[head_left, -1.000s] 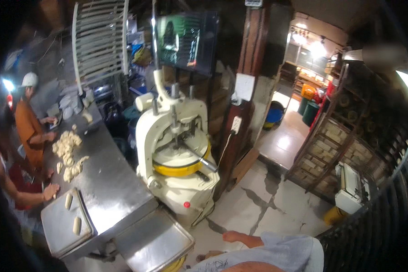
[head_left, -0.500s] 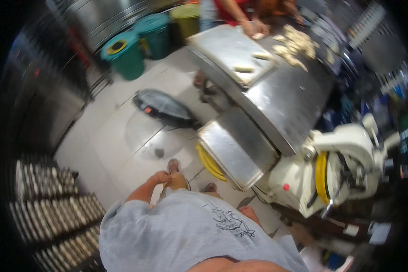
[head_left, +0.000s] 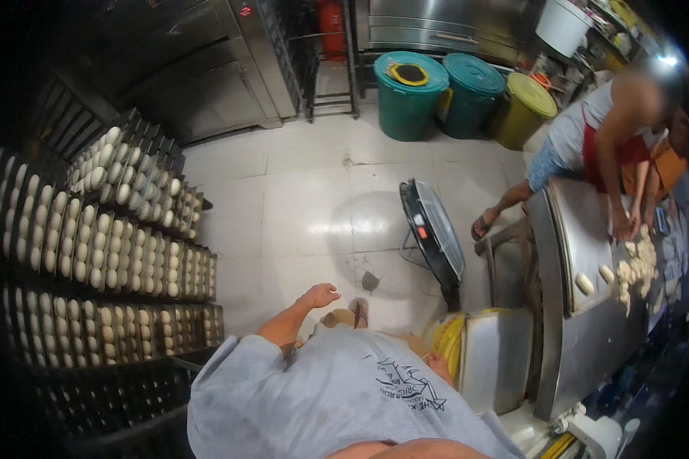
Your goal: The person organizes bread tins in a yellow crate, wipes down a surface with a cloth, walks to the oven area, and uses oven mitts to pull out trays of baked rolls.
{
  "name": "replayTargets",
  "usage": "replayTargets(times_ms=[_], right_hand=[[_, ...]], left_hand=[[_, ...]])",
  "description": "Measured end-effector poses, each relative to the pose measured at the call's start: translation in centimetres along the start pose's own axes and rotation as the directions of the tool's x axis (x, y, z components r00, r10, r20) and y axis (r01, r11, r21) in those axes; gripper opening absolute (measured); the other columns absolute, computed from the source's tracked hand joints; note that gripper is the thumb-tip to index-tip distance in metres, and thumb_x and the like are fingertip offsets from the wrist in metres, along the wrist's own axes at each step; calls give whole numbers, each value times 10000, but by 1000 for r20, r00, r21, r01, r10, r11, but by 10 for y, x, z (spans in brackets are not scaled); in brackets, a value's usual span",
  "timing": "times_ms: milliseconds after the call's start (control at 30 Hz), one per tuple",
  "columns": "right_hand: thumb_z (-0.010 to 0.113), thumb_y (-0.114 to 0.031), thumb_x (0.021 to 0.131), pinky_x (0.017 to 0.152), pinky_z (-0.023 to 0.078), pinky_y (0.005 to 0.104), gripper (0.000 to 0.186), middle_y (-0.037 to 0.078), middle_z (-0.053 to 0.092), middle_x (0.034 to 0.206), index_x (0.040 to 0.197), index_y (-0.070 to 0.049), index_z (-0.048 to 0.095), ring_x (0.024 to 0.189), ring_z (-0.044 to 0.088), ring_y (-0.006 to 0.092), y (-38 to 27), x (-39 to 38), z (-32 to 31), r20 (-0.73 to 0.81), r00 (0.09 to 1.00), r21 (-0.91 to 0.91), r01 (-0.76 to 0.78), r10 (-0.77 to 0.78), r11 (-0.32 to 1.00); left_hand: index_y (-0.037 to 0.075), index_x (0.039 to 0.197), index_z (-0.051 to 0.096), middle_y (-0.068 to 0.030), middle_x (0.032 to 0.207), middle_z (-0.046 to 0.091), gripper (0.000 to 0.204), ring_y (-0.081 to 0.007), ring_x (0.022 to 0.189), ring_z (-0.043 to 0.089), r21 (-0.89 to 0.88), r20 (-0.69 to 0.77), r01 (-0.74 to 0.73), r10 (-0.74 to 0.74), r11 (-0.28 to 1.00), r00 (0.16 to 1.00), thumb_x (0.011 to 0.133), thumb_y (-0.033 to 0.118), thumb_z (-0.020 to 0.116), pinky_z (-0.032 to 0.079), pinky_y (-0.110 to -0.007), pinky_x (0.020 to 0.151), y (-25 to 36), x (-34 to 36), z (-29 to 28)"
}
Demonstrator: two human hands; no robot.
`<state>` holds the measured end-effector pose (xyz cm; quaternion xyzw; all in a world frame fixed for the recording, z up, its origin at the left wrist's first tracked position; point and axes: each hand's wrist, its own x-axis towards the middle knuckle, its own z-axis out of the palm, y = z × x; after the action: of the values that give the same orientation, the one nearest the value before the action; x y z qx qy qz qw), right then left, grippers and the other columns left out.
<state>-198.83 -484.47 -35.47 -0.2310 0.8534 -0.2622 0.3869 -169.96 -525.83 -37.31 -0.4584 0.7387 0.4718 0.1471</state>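
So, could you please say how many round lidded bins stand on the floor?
3 across the picture's top: a teal bin bearing a black disc, another teal bin right of it, then a yellow-green bin; others may be hidden.

Fisheye head view under indoor light. A white lamp (head_left: 668, 60) flares at upper right. The tiled floor (head_left: 306, 176) is bright, with a glare patch near its middle and a soft shadow beside the black fan (head_left: 439, 237). The left hand (head_left: 319, 295) is well lit and fairly sharp. The steel oven (head_left: 207, 84) is dimmer; the tray rack (head_left: 107, 256) darkens toward its base. A co-worker's head (head_left: 647, 92) is blurred. Edges curve toward the rim, and black vignetting closes the corners.
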Motion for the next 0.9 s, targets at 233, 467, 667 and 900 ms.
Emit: replayTargets(times_ms=[233, 467, 667, 900], right_hand=[[558, -288, 970, 744, 521, 373, 340, 165, 718, 864, 1088, -1, 697, 834, 681, 273, -199, 114, -15, 267, 960, -56, -67, 79, 996], [574, -235, 965, 624, 533, 345, 270, 106, 669, 742, 970, 15, 676, 680, 675, 200, -316, 267, 9, 531, 845, -141, 169, -69, 975], [580, -297, 958, 528, 497, 333, 324, 79, 641, 682, 970, 12, 676, 598, 644, 179, -413, 499, 80, 601, 778, -164, 346, -184, 924], [604, -287, 978, 446, 460, 269, 290, 74, 657, 869, 1108, -29, 628, 579, 618, 147, -682, 648, 150, 475, 836, -49, 338, -276, 940]], left_hand=[[11, 997, 732, -110, 808, 737, 467, -208, 754, 701, -257, -56, 164, -184, 952, 981, 896, 459, 649, 548, -348, 758, -31, 31, -124], [50, 1106, 706, -168, 1046, 719, 457, -281, 977, 682, -352, -284, 231, -338, 907, 897, 879, 445, 671, 525, -379, 896, -85, 63, -176], [56, 1196, 672, -184, 1254, 653, 527, -339, 1198, 596, -505, -308, 355, -549, 787, 777, 875, 474, 659, 467, -409, 1027, -125, 56, -244], [57, 1091, 720, -194, 1140, 692, 492, -356, 1090, 643, -464, -258, 424, -577, 778, 775, 906, 494, 591, 497, -441, 951, -186, 105, -318]])
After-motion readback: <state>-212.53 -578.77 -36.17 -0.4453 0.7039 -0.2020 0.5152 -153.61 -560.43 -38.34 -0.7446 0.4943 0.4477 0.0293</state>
